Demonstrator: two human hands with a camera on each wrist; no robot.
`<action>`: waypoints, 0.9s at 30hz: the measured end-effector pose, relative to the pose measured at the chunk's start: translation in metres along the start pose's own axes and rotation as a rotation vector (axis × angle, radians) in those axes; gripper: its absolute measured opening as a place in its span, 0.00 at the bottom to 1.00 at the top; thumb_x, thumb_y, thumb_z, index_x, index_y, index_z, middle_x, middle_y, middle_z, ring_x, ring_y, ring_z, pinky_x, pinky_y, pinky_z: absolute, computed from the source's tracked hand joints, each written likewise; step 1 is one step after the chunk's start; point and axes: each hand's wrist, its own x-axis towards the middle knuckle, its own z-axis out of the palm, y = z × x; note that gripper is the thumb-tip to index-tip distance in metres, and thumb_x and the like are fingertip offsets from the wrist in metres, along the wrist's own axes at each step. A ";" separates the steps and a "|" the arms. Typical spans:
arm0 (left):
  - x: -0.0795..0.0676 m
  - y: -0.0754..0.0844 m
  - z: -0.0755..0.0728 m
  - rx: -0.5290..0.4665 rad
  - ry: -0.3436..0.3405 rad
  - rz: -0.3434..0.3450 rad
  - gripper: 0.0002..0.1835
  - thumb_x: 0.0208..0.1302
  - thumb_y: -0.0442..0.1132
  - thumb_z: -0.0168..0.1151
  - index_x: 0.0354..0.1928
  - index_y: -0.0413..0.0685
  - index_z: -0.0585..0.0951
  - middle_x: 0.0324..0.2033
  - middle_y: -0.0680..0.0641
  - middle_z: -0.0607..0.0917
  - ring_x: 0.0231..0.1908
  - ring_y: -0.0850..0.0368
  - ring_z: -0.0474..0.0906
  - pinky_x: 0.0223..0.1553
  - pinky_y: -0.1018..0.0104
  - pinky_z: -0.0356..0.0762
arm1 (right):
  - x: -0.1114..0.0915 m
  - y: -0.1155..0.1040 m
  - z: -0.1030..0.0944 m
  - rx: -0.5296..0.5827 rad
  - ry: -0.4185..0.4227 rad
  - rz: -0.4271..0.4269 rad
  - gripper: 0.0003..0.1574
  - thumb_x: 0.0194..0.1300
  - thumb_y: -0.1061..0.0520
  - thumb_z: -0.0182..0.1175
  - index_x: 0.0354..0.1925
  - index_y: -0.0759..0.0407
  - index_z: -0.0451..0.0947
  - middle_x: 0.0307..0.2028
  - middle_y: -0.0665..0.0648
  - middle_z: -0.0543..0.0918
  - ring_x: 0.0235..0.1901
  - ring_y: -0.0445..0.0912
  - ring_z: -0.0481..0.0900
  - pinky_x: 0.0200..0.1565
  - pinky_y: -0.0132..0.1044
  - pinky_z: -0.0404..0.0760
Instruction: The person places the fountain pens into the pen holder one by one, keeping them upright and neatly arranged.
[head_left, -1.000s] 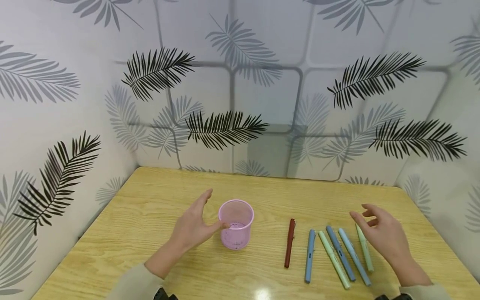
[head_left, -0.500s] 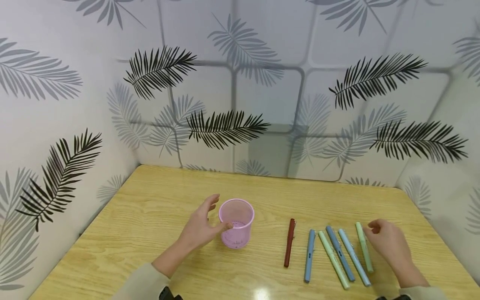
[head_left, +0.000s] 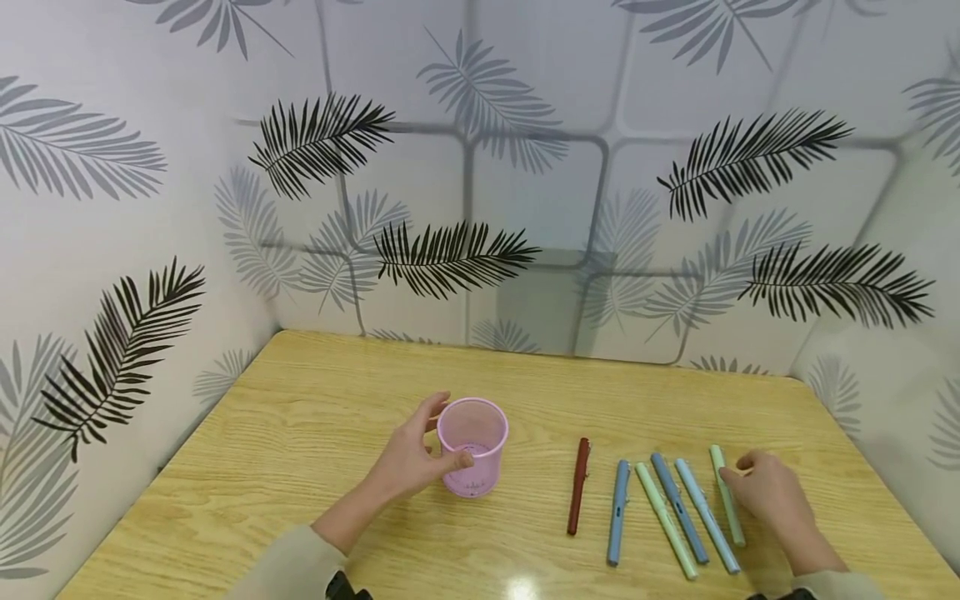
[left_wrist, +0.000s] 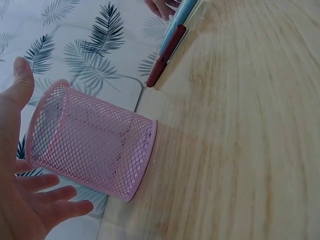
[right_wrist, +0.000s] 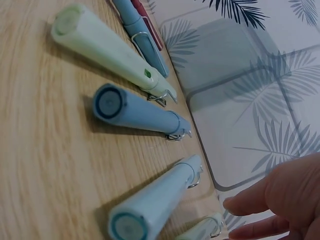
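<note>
A pink mesh pen cup (head_left: 472,475) stands upright on the wooden table (head_left: 322,383). My left hand (head_left: 408,458) reaches around its left side, thumb in front of the cup and fingers behind. In the left wrist view, the thumb and fingers of that hand (left_wrist: 22,200) are spread apart beside the mesh cup (left_wrist: 95,140). My right hand (head_left: 772,492) is at the rightmost light green pen (head_left: 727,500), fingertips right at its upper part. In the right wrist view, a gap shows between thumb and finger beside that pen's clip end (right_wrist: 207,227).
Left of the light green pen lie a light blue pen (head_left: 707,517), a dark blue pen (head_left: 680,508), another light green pen (head_left: 667,521), a blue pen (head_left: 618,512) and a dark red pen (head_left: 578,487). A leaf-patterned wall (head_left: 540,208) borders the table's back.
My left hand has moved right, closer around the pen cup. My right hand has come down and toward me, to the rightmost light green pen. The cup and pens have stayed in place.
</note>
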 end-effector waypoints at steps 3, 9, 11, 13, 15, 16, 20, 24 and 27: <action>0.001 -0.002 0.002 -0.036 -0.009 0.002 0.48 0.45 0.48 0.75 0.67 0.44 0.61 0.57 0.36 0.72 0.52 0.36 0.72 0.41 0.48 0.76 | 0.002 0.000 0.002 0.004 -0.017 0.005 0.33 0.64 0.47 0.55 0.45 0.81 0.69 0.40 0.76 0.77 0.38 0.64 0.76 0.34 0.51 0.75; 0.002 -0.006 0.006 -0.101 -0.025 0.010 0.48 0.45 0.45 0.75 0.66 0.40 0.60 0.55 0.35 0.73 0.50 0.37 0.73 0.37 0.52 0.78 | 0.007 0.000 0.006 0.012 -0.030 0.013 0.32 0.61 0.47 0.57 0.41 0.80 0.71 0.37 0.74 0.77 0.33 0.58 0.76 0.33 0.50 0.75; 0.002 -0.007 0.006 -0.106 -0.027 0.008 0.48 0.45 0.45 0.75 0.66 0.40 0.60 0.55 0.35 0.73 0.50 0.37 0.73 0.37 0.54 0.79 | 0.008 0.000 0.008 0.015 -0.024 0.018 0.30 0.60 0.48 0.58 0.39 0.79 0.72 0.35 0.72 0.78 0.32 0.55 0.76 0.32 0.48 0.75; 0.002 -0.007 0.007 -0.113 -0.026 0.001 0.47 0.46 0.44 0.75 0.66 0.41 0.60 0.55 0.36 0.73 0.51 0.38 0.73 0.37 0.55 0.79 | 0.009 0.000 0.008 0.016 -0.018 0.021 0.28 0.60 0.50 0.59 0.38 0.78 0.73 0.33 0.70 0.78 0.30 0.54 0.76 0.31 0.47 0.75; 0.002 -0.007 0.007 -0.122 -0.027 -0.011 0.46 0.47 0.43 0.74 0.67 0.44 0.61 0.56 0.36 0.73 0.51 0.38 0.73 0.37 0.58 0.79 | 0.010 0.001 0.009 0.018 -0.013 0.024 0.26 0.59 0.51 0.60 0.37 0.77 0.73 0.32 0.68 0.78 0.29 0.53 0.75 0.30 0.46 0.74; 0.002 -0.006 0.008 -0.126 -0.028 -0.018 0.45 0.48 0.43 0.74 0.67 0.45 0.61 0.56 0.37 0.72 0.52 0.39 0.73 0.37 0.59 0.79 | 0.010 0.001 0.009 0.018 -0.012 0.025 0.25 0.58 0.51 0.60 0.37 0.77 0.73 0.31 0.67 0.78 0.29 0.52 0.75 0.30 0.45 0.74; 0.003 -0.007 0.009 -0.142 -0.023 -0.024 0.44 0.49 0.43 0.73 0.66 0.46 0.62 0.55 0.37 0.73 0.52 0.39 0.73 0.37 0.66 0.79 | 0.012 0.000 0.009 0.015 -0.011 0.032 0.24 0.57 0.53 0.60 0.36 0.76 0.73 0.31 0.67 0.78 0.29 0.52 0.75 0.28 0.44 0.73; 0.003 -0.008 0.011 -0.139 -0.009 -0.023 0.43 0.49 0.45 0.73 0.65 0.46 0.63 0.54 0.38 0.74 0.51 0.39 0.73 0.37 0.67 0.79 | 0.012 0.000 0.010 0.011 -0.014 0.035 0.23 0.57 0.54 0.59 0.37 0.76 0.72 0.31 0.67 0.78 0.29 0.52 0.74 0.28 0.43 0.73; 0.002 -0.008 0.012 -0.135 -0.002 -0.026 0.43 0.48 0.46 0.73 0.65 0.46 0.63 0.54 0.38 0.74 0.51 0.38 0.73 0.38 0.64 0.79 | 0.012 0.000 0.010 0.002 -0.008 0.032 0.21 0.56 0.55 0.59 0.36 0.75 0.73 0.30 0.66 0.77 0.28 0.52 0.74 0.28 0.43 0.72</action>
